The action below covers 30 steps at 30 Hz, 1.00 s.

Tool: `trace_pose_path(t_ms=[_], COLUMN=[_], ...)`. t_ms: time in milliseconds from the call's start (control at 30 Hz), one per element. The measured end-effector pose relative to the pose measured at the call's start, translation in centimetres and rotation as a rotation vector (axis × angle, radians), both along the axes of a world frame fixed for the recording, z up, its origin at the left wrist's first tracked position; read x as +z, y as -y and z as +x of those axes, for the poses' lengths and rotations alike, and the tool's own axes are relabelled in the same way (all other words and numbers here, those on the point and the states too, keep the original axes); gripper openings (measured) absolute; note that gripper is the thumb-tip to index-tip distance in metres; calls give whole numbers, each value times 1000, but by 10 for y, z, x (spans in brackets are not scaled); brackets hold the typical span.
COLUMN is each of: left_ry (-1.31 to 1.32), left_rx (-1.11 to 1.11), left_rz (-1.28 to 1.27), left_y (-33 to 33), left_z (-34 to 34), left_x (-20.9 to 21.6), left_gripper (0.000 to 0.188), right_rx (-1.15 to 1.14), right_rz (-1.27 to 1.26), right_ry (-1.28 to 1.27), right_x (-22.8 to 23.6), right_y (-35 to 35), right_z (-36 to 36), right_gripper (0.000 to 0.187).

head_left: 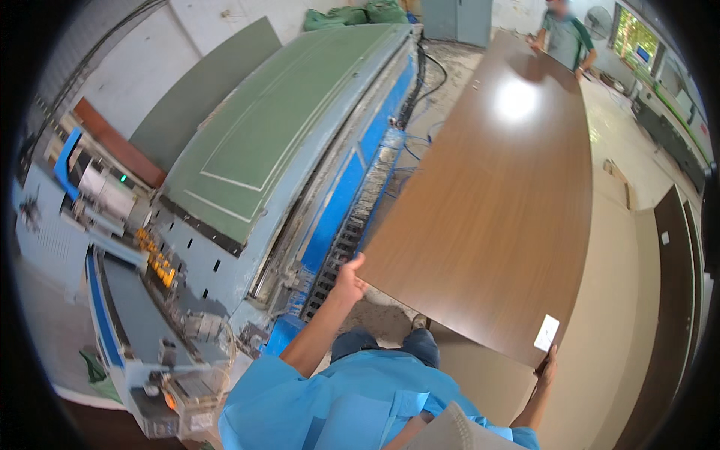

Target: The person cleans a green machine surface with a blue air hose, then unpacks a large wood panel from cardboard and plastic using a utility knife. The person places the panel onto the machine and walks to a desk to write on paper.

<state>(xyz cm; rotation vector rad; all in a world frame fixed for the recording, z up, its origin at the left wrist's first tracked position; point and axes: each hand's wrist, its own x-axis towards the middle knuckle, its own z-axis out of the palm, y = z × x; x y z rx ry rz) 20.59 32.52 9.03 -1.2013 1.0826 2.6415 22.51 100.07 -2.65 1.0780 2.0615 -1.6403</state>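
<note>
A long brown wood-grain panel [495, 202] stretches away from me, its glossy face up. Its near left corner is gripped by my left hand [350, 279], with the thumb on the edge. At the near right corner my right hand [548, 367] holds the same panel, beside a small white label [547, 332]; some of its fingers are hidden underneath. Another person [566, 41] in a green and grey shirt has both hands on the panel's far end.
Left of the panel stands a long machine with a green bed [292, 97] and a blue side rail [352, 176]. Hoses [431, 139] lie beside it. On the right, dark panels [664, 277] stand near a beige board surface [615, 322]. A control unit [187, 397] sits at lower left.
</note>
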Motion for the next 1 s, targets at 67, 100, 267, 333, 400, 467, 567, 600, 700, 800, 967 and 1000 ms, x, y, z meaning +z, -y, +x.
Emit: trace_pose_path(t_ms=[67, 100, 267, 333, 400, 467, 567, 600, 700, 800, 967, 1000], left_ry=[-162, -234, 98, 119, 239, 166, 137, 156, 178, 92, 83, 150], left_rx=[202, 273, 149, 170, 237, 202, 311, 338, 365, 422, 442, 466], left_rz=[86, 68, 275, 241, 219, 250, 232, 216, 215, 215, 143, 123], left_y=[-13, -20, -9, 31, 67, 91, 123, 134, 168, 201, 234, 239], left_z=[-16, -24, -103, -125, -146, -160, -196, -209, -235, -266, -309, -317], left_x=[16, 20, -28, -44, -53, -54, -52, -51, -52, -51, -43, -41], left_gripper=[38, 40, 50, 51, 52, 51, 51, 51, 49, 48, 50, 49], right_rx=[-15, -98, 145, 132, 212, 201, 240, 223, 239, 324, 313, 322], right_rz=[5, -68, 68, 104, 101, 75, 59, 95, 69, 11, -45, -24], right_ry=[-6, -279, -90, -83, -81, -115, -39, -68, -11, -60, -217, -107], right_x=[30, 33, 99, 108, 114, 111, 97, 89, 79, 71, 41, 42], right_y=[24, 55, 132, 174, 201, 228, 260, 274, 301, 331, 387, 390], right_z=[-28, -48, -116, -140, -165, -177, -231, -244, -286, -333, -400, -416], right_gripper=[67, 60, 64, 64, 64, 65, 75, 79, 84, 87, 77, 75])
